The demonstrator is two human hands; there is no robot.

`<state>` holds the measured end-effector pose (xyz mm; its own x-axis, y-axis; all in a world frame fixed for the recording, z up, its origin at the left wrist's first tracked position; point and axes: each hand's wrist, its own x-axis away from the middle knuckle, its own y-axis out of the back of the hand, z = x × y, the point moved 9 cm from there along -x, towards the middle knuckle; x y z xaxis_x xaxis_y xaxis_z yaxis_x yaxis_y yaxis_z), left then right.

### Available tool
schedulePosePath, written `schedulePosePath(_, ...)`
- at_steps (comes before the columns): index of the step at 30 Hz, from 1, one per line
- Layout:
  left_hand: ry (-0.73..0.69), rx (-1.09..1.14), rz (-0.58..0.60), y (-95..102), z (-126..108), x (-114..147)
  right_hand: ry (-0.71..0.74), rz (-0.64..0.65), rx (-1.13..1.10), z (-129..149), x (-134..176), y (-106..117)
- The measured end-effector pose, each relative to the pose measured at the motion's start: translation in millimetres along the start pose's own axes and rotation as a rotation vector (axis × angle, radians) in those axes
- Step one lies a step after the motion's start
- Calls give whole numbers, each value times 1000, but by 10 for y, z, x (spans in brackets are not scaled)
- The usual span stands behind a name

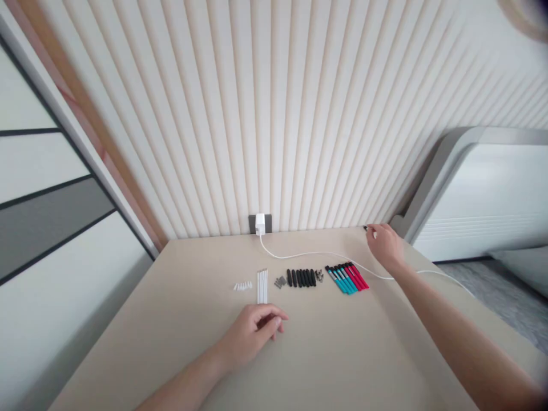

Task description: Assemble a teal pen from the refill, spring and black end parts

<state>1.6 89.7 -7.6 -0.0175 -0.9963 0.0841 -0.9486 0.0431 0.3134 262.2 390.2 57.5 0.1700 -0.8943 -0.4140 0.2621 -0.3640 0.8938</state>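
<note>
At the tips of the right fingers (pixel 372 230) is a black piece (pixel 365 228).

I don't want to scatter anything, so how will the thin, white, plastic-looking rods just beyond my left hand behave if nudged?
The white rods show no bend, so they're probably stiff. Their slimness suggests they're light and easily shifted. Lying side by side, they'd likely knock together if pushed sideways.

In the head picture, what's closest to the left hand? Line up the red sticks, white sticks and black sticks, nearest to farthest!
1. White sticks: just beyond the left hand.
2. Black sticks: farther right.
3. Red sticks: at the row's right end.
</note>
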Motion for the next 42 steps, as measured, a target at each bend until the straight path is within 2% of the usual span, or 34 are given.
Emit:
schedulePosePath(2, 2, -5, 0, 1, -4, 2, 146, -92, -83, 491, 239, 262)
schedulePosePath(4, 4, -13, 1, 5, -11, 6, 283, -111, -112, 975, 541, 414)
schedulePosePath(6, 3, -20, 1, 10, -22, 13, 338, -54, -87, 1316, 811, 419)
schedulePosePath(8, 0, -26, 2, 15, -32, 19, 344, 42, -44, 1476, 1003, 314)
schedulePosePath(10, 2, -35, 7, 13, -33, 23, 319, 125, 1, 1458, 1111, 173)
schedulePosePath(14, 8, -42, 16, 2, -13, 22, 272, 224, 36, 1170, 1173, -52)
schedulePosePath(19, 9, -35, 18, 0, -2, 24, 246, 312, 27, 974, 1181, -193)
schedulePosePath(27, 9, -39, 19, 3, -30, 32, 326, 251, -8, 1048, 1185, -185)
schedulePosePath(34, 12, -40, 21, 1, -32, 31, 293, 221, -33, 1036, 1187, -120)
schedulePosePath(37, 9, -36, 23, -1, -29, 33, 243, 155, -222, 1046, 1153, 47)
schedulePosePath(40, 3, -29, 24, -3, -20, 32, 219, 109, -574, 1113, 1155, 199)
schedulePosePath(42, 2, -17, 22, -4, -11, 28, 213, 120, -798, 1195, 1205, 222)
